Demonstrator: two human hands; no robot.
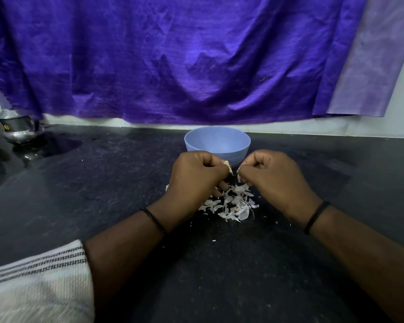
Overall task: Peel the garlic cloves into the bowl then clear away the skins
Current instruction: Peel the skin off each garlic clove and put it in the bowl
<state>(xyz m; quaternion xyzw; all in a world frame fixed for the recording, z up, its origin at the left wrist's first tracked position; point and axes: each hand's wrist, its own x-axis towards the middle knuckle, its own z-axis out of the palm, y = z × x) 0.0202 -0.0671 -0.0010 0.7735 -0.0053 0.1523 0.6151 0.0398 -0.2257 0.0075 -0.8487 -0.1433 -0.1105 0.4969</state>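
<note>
Two hands, one bowl, one clove

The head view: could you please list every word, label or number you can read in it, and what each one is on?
No text can be read.
The steel pot at far left carries a small round yellow sticker; its markings are too small and blurred to read.
The blue bowl and purple cloth show no lettering.

Count: one blue bowl at 12 o'clock, one garlic clove, one heap of skins too many to number, two hands, two wristbands, one steel pot at 10 o'clock.
</note>
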